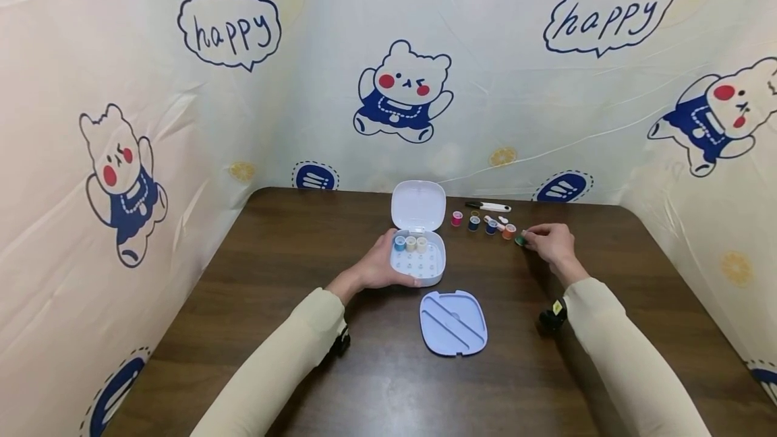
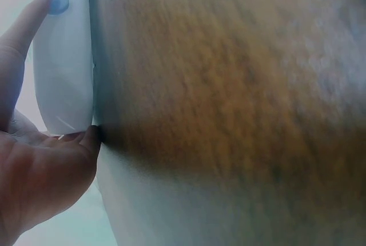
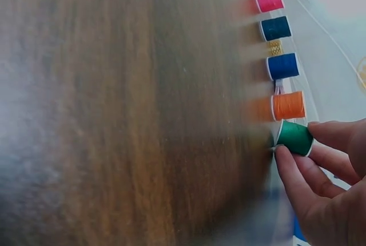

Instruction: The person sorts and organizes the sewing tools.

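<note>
A white plastic sewing box (image 1: 429, 280) stands on the table with its lid (image 1: 419, 204) raised at the back. My left hand (image 1: 379, 266) grips it from the left, its thumb (image 2: 35, 14) lying along the front wall. Inside, a blue thread spool (image 1: 399, 245) and two cream thread spools (image 1: 416, 245) stand in a row on the back pegs; other pegs are bare. My right hand (image 1: 554, 244) pinches a green thread spool (image 3: 295, 138) between thumb and fingers, at the right end of a row of spools. The green spool leans slightly beside an orange thread spool (image 3: 289, 106).
The row also holds a blue (image 3: 282, 66), a dark teal (image 3: 276, 28) and a pink spool (image 3: 269, 1). Behind them lie a black-and-white tool (image 1: 490, 207), a gold object (image 3: 275, 47) and small white items. A lilac tray (image 1: 464, 307) lies before the box. Printed cloth surrounds the table.
</note>
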Demonstrator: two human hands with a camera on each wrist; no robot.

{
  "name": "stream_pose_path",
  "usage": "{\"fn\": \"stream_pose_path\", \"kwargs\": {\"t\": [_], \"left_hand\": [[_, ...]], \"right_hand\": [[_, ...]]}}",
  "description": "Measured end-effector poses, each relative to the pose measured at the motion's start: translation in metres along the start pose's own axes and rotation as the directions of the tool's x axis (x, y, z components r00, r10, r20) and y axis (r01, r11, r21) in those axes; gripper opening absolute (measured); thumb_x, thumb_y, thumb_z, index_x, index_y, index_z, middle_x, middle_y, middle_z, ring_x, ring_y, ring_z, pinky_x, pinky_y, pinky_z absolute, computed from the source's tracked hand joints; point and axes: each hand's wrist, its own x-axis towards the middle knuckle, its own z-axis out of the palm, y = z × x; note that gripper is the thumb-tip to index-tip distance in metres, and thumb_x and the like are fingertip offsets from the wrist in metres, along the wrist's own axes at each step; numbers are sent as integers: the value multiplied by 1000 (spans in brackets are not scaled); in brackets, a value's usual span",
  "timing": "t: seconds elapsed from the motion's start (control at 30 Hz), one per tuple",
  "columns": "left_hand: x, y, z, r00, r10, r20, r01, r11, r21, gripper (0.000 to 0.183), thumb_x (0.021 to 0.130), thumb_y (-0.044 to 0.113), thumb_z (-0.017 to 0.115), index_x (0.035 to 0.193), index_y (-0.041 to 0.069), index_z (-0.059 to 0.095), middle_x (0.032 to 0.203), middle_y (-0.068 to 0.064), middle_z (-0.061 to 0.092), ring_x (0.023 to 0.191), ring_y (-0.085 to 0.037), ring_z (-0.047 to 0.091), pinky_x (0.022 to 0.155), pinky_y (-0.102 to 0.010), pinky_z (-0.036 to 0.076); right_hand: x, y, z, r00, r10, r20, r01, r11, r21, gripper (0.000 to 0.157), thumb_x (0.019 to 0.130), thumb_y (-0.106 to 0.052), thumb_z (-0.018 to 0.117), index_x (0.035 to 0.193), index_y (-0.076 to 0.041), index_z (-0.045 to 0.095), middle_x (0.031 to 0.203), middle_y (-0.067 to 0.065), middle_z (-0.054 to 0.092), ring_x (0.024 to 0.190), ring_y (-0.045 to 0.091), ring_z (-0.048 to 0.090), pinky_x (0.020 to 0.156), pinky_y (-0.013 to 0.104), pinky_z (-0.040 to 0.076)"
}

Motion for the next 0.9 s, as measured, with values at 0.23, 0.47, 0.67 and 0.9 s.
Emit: {"fn": "stream_pose_path", "kwargs": {"t": [0.23,0.47,0.67,0.9], "left_hand": [[-1,2,-2,1000,3,2,-3,1000,1,122,65,42,97,156,6,24,144,-16,41,126,-28,46,110,-46,38],[1,0,-1,1000,11,-3,-11,1000,13,121,65,42,97,155,6,24,143,-15,41,125,-26,46,110,-43,38],[2,1,0,999,48,-23,-47,998,30,119,63,39,98,153,3,28,139,-17,45,124,-27,48,109,-43,39],[1,2,-1,999,33,-15,-33,999,19,119,63,39,98,153,4,28,140,-16,44,123,-27,48,108,-43,39]], "right_hand": [[-9,-4,1,998,26,56,-28,999,38,35,103,-13,61,128,12,63,127,29,60,92,16,72,85,33,57],[-15,-6,4,993,4,121,-20,991,133,37,103,-9,60,129,17,59,129,32,58,89,12,73,86,33,57],[-16,-9,15,982,-47,184,12,983,185,38,104,-8,59,132,17,57,133,32,56,93,10,71,89,33,56],[-20,-19,27,970,-105,218,62,979,197,38,103,-9,61,132,15,58,136,29,53,95,11,70,90,32,56]]}}
